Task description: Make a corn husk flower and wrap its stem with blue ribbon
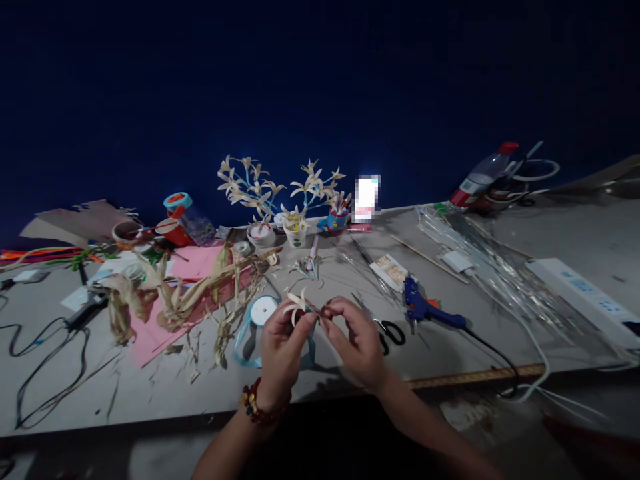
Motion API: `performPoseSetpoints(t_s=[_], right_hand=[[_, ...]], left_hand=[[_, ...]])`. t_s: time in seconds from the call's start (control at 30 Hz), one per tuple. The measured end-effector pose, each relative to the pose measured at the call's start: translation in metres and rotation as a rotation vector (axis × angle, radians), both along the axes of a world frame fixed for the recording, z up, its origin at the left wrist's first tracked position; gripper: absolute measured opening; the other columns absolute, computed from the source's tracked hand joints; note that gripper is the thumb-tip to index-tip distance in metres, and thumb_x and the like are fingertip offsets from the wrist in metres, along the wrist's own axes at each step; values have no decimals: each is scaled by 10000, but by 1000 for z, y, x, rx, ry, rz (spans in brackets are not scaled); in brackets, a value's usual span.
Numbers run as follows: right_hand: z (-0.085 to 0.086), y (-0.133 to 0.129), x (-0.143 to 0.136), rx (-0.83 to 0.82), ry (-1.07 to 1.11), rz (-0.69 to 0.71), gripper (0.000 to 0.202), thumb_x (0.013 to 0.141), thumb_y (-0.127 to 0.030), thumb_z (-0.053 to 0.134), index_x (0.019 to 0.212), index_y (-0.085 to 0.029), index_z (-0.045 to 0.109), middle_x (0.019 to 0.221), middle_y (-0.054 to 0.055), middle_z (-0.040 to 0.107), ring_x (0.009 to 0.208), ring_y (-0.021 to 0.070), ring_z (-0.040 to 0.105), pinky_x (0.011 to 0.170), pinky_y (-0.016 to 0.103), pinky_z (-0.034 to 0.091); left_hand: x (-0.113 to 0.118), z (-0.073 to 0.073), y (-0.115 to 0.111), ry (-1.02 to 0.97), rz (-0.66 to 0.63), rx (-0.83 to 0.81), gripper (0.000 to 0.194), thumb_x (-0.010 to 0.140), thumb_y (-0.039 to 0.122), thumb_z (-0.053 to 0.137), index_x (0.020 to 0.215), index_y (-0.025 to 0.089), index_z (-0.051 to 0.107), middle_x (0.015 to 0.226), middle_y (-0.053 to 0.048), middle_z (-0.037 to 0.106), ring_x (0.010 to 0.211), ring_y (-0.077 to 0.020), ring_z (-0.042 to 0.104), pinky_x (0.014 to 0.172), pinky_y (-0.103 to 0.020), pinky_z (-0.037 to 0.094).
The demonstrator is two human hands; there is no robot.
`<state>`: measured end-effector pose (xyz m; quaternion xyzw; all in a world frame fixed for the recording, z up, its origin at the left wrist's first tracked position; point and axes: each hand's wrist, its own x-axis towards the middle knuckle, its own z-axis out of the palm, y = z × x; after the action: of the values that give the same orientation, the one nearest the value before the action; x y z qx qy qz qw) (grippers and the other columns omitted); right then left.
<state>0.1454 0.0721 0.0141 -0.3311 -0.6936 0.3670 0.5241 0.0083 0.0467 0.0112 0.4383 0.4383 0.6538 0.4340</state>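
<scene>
My left hand (283, 343) is closed on a cream corn-husk flower (297, 303), whose narrow petals fan out above the fingers. Its stem end reaches toward my right hand (357, 340), which pinches at it with thumb and forefinger; the exact spot is small and partly hidden. A roll of light blue ribbon (263, 310) lies just behind my left hand, with a loose loop (239, 343) trailing on the table. Black-handled scissors (394, 333) lie beside my right hand. Further right rests a blue glue gun (435, 311).
Dried corn husks (170, 300) lie on pink paper (143, 343) at left. Finished flower branches stand in a white cup (296, 235) at the back, near a lit phone (366, 199). Wires in clear sleeves (480, 267), a bottle (480, 179) and a power strip (583, 293) are at right.
</scene>
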Motion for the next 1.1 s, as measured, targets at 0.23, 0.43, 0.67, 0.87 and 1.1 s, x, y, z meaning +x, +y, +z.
performPoseSetpoints(t_s=[0.23, 0.43, 0.67, 0.87, 1.1], right_hand=[[7, 9, 6, -615, 364, 472, 274, 942, -394, 638, 773, -179, 614, 703, 1, 604, 664, 137, 559, 650, 265, 448], [0, 8, 2, -889, 563, 551, 315, 799, -387, 804, 726, -183, 576, 646, -12, 623, 535, 101, 531, 507, 218, 373], [-6, 7, 1, -613, 440, 342, 251, 821, -372, 745, 723, -201, 590, 646, -10, 619, 563, 124, 530, 536, 247, 401], [-7, 7, 2, 67, 55, 24, 150, 896, -165, 581, 757, -224, 584, 696, -5, 590, 672, 163, 557, 650, 305, 446], [-10, 9, 2, 477, -192, -156, 166, 838, -64, 583, 857, -229, 575, 736, 26, 644, 686, 198, 584, 690, 362, 471]], left_hand=[[-7, 5, 3, -171, -199, -48, 65, 893, 211, 697, 843, 195, 736, 889, -20, 610, 753, -142, 601, 706, -262, 521], [-10, 7, 4, -257, -249, -103, 53, 834, 211, 762, 788, 192, 743, 918, -22, 628, 865, -153, 606, 775, -238, 511], [-1, 8, 6, -392, -214, -162, 143, 740, 238, 847, 726, 184, 715, 832, -9, 656, 799, -141, 616, 750, -241, 519], [3, 2, 9, -377, -59, -224, 254, 639, 274, 915, 709, 171, 694, 747, 5, 667, 764, -126, 626, 754, -222, 514], [3, -4, 5, -121, 33, -101, 145, 770, 275, 822, 762, 180, 714, 808, -14, 673, 800, -147, 628, 779, -251, 511]])
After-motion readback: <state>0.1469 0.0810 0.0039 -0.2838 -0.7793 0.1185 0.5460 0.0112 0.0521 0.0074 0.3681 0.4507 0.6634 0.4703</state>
